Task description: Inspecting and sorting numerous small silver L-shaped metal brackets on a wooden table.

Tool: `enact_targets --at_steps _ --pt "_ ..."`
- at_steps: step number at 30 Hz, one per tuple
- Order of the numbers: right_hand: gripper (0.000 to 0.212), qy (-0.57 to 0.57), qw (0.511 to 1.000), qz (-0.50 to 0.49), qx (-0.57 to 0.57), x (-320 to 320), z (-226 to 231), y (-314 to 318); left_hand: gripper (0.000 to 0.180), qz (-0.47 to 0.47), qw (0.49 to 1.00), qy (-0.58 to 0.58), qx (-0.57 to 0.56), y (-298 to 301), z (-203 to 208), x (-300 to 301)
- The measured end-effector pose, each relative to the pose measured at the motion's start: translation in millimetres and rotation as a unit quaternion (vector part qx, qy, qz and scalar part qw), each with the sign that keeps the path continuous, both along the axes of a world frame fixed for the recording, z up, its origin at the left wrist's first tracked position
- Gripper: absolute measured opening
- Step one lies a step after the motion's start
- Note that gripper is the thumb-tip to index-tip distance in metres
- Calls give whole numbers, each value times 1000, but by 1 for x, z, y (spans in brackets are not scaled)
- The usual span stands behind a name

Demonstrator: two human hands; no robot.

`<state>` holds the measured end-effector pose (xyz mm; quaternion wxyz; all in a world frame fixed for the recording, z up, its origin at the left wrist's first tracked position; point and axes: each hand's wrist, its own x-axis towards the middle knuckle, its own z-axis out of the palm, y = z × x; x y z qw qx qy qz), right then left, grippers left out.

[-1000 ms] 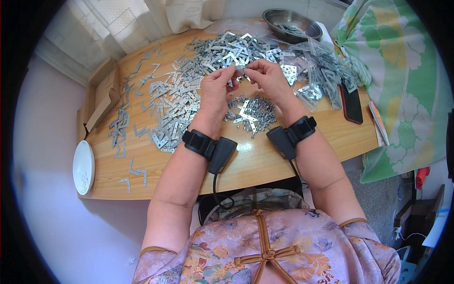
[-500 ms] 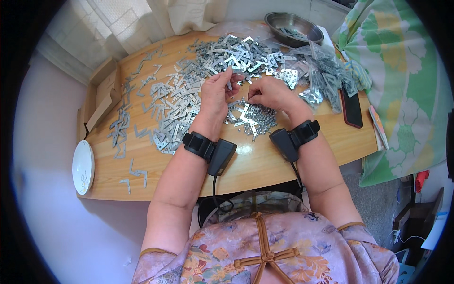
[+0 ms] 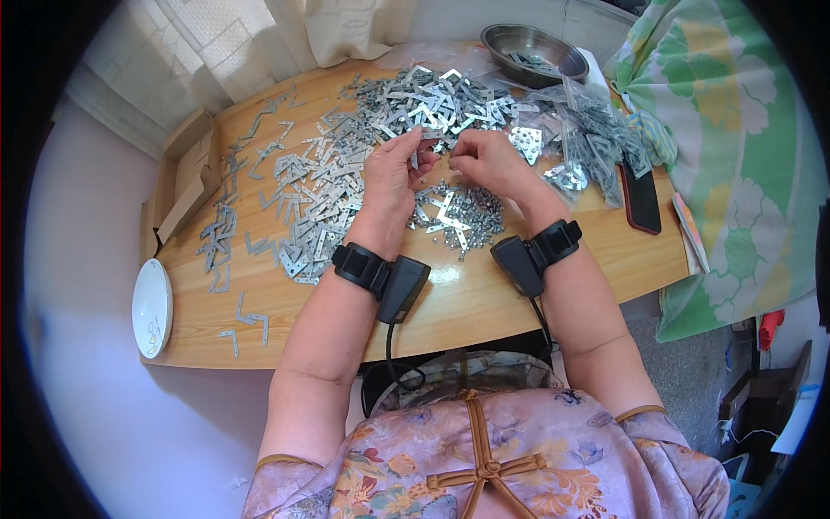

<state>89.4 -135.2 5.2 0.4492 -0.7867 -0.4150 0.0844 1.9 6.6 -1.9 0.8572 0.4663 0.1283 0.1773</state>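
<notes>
My left hand (image 3: 391,180) pinches a flat silver L-shaped corner bracket (image 3: 430,135) between thumb and fingers. Just to its right, my right hand (image 3: 494,166) has thumb and fingertips closed together; whatever they hold is too small to make out. The two hands are close but apart. Below them lies a heap of small shiny metal fasteners (image 3: 482,212), with a few brackets (image 3: 448,213) on top. A large pile of loose corner brackets (image 3: 324,195) spreads left of my left hand, and more brackets (image 3: 432,99) are heaped beyond both hands.
At the back right stand a steel bowl (image 3: 536,43) holding some parts and clear plastic bags (image 3: 596,121) of metal pieces. A phone (image 3: 641,199) lies near the right edge. On the left are an open cardboard box (image 3: 190,186), a white dish (image 3: 152,303) and scattered brackets (image 3: 220,229).
My right hand has risen slightly from the fastener heap, its fingertips closed. The bracket in my left hand has turned a little and shows more plainly.
</notes>
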Motion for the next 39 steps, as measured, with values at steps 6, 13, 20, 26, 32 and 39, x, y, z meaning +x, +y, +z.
enact_targets --at_steps 6,13,20,26,32,39 --pt "12 103 993 -10 56 1 1 1 18 0 1000 4 3 0 0 -1" --pt "13 142 988 38 -54 -3 11 -3 18 10 1000 13 3 0 1 -1" --pt "11 167 982 -14 81 5 0 -2 18 10 1000 14 11 -1 2 -1" --pt "13 166 976 -2 141 1 5 1 18 16 1000 12 10 0 0 -1" --pt "10 77 982 -54 161 -3 2 4 18 10 1000 14 8 -1 2 -1" --pt "10 -33 973 -44 224 -7 0 7 19 20 999 17 18 -2 3 -2"
